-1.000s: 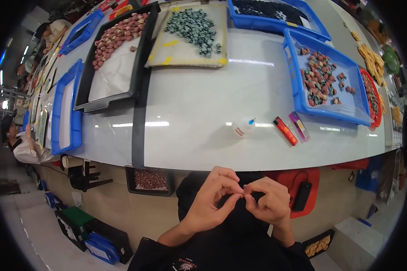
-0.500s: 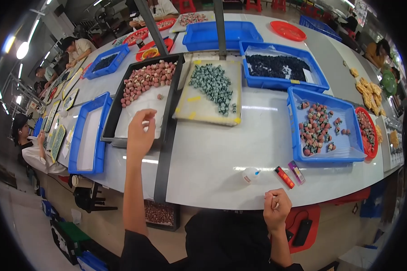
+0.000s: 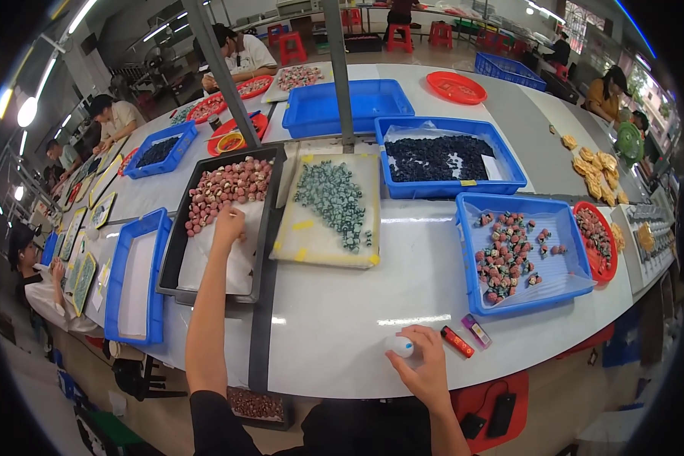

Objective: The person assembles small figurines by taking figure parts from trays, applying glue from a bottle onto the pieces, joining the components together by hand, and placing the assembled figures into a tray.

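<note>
My left hand [image 3: 230, 226] reaches into a black tray [image 3: 176, 262], at the near edge of a heap of small round pink pieces [image 3: 228, 186]. Its fingers are curled together, and whatever is between them is hidden. At the table's front, the thumb and fingers of my right hand [image 3: 425, 366] close around a small white bottle with a blue tip [image 3: 400, 347]. Beside that hand lie a red-and-black stick-shaped item [image 3: 457, 343] and a purple one [image 3: 476, 332]. Between the trays, a pale board [image 3: 289, 247] with yellow tape bears many small green pieces [image 3: 330, 197].
On the right, a blue tray [image 3: 524, 298] holds pink-and-green pieces, next to a red plate [image 3: 606, 270]. Behind it a blue tray [image 3: 387, 186] contains dark pieces. Grey posts [image 3: 340, 83] rise behind the board. A paper-lined blue tray [image 3: 114, 304] stands left. Other people sit farther off.
My left hand has moved forward to the pink heap, its fingers now curled down. My right hand has come onto the table and closed around the bottle. The whole view has tilted upward.
</note>
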Demonstrator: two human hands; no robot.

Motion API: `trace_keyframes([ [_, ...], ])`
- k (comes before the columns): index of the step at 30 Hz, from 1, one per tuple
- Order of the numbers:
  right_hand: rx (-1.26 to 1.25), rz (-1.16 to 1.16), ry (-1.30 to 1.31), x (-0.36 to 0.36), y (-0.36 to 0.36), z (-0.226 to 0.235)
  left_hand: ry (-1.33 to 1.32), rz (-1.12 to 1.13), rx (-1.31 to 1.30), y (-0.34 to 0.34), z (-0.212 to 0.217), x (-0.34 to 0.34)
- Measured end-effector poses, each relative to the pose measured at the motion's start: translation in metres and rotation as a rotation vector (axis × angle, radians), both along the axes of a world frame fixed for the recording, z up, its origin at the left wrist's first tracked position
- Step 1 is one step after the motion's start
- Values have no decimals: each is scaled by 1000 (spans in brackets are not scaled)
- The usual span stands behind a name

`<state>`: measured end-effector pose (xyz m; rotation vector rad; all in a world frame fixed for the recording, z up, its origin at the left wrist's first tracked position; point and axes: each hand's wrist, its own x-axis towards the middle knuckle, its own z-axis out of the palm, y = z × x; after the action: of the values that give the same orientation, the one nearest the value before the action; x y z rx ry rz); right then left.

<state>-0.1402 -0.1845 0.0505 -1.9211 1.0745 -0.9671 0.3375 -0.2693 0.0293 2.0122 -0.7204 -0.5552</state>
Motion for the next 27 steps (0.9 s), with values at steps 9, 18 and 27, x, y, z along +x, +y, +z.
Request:
trace_keyframes([
  [9,-59,-140,-149,-27,15,-12,672,-180,-405,-1,53,-42],
  [18,-67,-203,-206,-32,15,-25,-684,-616,-1,-54,13,-137],
  [27,-123,-184,-214,-34,12,-22,-698,-533,-78,-59,13,-148],
])
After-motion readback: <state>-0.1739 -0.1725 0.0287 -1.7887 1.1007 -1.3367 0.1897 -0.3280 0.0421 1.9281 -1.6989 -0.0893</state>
